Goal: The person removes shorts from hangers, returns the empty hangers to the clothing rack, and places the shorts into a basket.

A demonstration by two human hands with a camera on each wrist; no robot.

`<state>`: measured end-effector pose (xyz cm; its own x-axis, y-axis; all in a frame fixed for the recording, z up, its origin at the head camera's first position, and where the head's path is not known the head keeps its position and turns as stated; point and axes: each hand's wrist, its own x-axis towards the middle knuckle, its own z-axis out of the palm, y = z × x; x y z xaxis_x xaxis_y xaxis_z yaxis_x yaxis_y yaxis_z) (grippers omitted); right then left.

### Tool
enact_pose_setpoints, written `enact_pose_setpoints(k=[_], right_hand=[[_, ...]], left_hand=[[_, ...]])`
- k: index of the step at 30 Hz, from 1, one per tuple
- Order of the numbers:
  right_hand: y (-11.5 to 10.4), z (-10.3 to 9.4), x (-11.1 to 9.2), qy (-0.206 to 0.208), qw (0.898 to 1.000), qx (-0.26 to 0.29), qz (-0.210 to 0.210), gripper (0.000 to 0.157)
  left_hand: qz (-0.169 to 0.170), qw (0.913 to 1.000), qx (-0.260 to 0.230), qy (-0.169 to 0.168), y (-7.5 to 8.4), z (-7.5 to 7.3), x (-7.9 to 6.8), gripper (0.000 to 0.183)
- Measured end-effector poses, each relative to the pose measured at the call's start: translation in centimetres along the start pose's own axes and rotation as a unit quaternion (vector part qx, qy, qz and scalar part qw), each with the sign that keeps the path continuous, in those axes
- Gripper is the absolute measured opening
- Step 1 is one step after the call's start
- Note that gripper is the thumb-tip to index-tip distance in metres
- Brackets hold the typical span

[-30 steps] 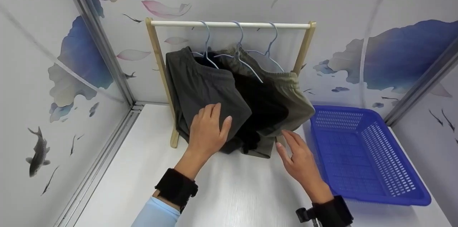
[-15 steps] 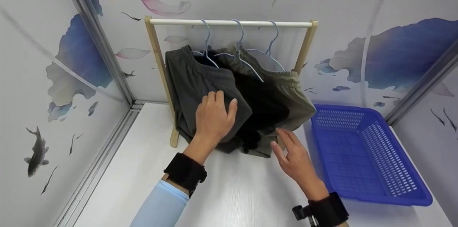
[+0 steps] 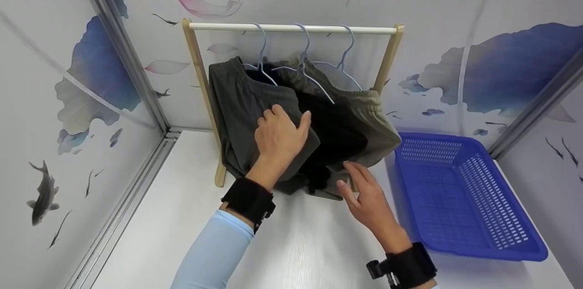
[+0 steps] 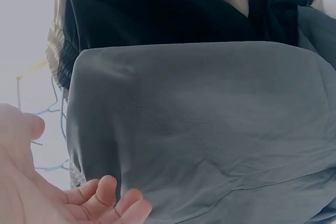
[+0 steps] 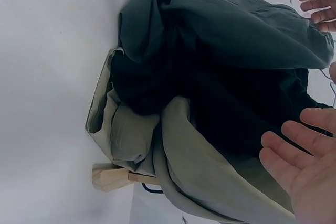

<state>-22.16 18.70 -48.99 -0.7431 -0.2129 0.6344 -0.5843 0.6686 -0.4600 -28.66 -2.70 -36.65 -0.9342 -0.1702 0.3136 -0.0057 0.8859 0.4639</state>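
Observation:
A small wooden rack (image 3: 291,28) holds three pale blue hangers (image 3: 262,59). Dark grey shorts (image 3: 237,107) hang at the left, a black garment (image 3: 339,132) in the middle and olive shorts (image 3: 382,129) at the right. My left hand (image 3: 278,136) lies flat on the front of the grey shorts (image 4: 210,129), fingers relaxed and thumb spread. My right hand (image 3: 360,189) hovers open, fingers straight, just below the olive shorts' hem (image 5: 194,156). It holds nothing. The black garment (image 5: 210,98) is partly hidden between the other two.
A blue slotted plastic basket (image 3: 455,189) sits on the white table to the right of the rack. Walls with flower and fish prints close in on the left, back and right. The rack's wooden foot (image 5: 110,177) rests on the table.
My left hand has slid upward along the grey shorts. My right hand has drifted up and left toward the olive hem. The garments have barely shifted.

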Motion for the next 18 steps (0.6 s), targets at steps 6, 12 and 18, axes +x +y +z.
enact_pose_setpoints(k=[6, 12, 18], right_hand=[[-0.1, 0.4, -0.1, 0.0, 1.0, 0.001, -0.014, 0.047], [-0.3, 0.7, -0.2, -0.004, 1.0, -0.004, -0.008, 0.047], [-0.5, 0.7, -0.3, -0.005, 1.0, 0.0, -0.004, 0.047]], left_hand=[[-0.027, 0.999, 0.017, -0.031, 0.8, 0.2, 0.7, 0.088], [-0.048, 0.9978, -0.008, -0.044, 1.2, 0.6, 1.3, 0.082], [-0.057, 0.9974, -0.02, -0.039, 1.1, 1.0, 1.6, 0.074]])
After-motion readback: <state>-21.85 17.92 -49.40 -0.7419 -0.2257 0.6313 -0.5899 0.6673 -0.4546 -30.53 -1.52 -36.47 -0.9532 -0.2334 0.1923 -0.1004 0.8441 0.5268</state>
